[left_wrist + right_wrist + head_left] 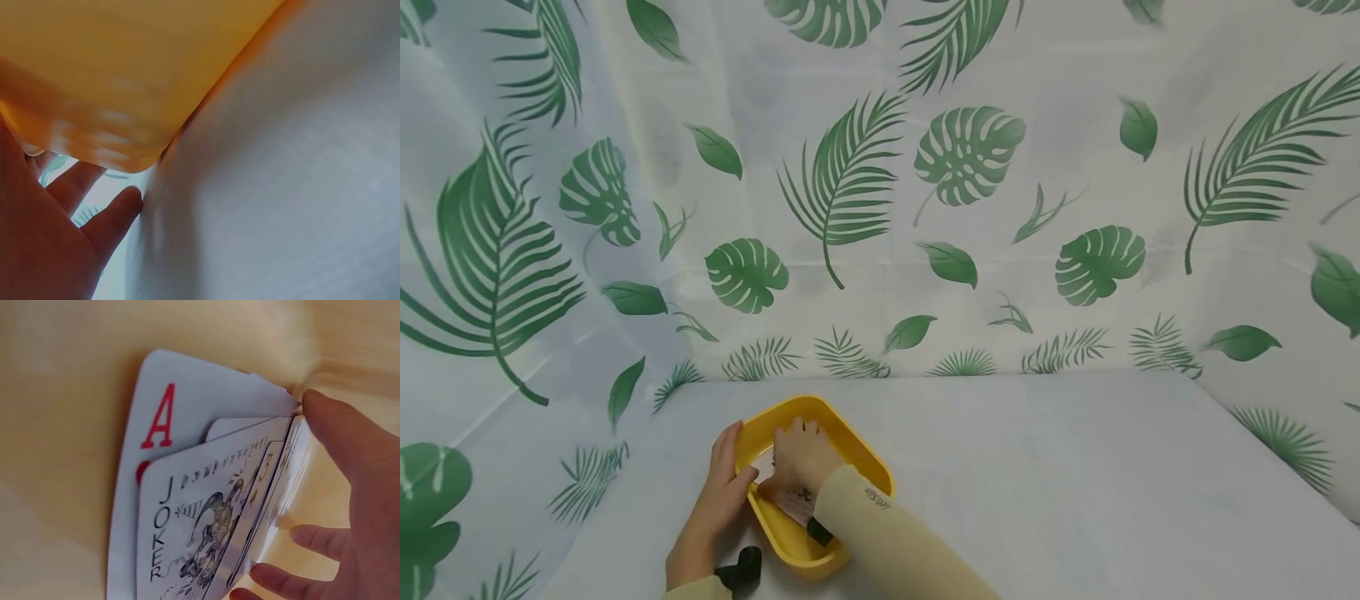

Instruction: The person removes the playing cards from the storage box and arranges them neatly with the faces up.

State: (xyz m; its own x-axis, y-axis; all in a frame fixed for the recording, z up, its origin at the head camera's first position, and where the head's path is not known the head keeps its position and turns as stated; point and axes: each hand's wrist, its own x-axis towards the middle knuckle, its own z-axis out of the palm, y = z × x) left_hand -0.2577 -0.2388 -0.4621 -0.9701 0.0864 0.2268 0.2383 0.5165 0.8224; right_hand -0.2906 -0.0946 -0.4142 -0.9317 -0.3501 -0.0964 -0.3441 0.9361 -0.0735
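A yellow plastic basin with rounded corners stands on the white tabletop. My left hand grips its left rim, thumb over the edge and fingers along the outer wall. In the left wrist view, the fingers lie beside the basin's yellow side. My right hand reaches inside the basin over a pile of playing cards. Its thumb presses one edge of the cards and its fingertips meet another side. A red ace and a joker show at the front of the uneven stack, with a 3 behind.
A white curtain printed with green leaves rises behind and beside the table. A black wrist device sits below my left hand, and another is on the right wrist, inside the basin's outline.
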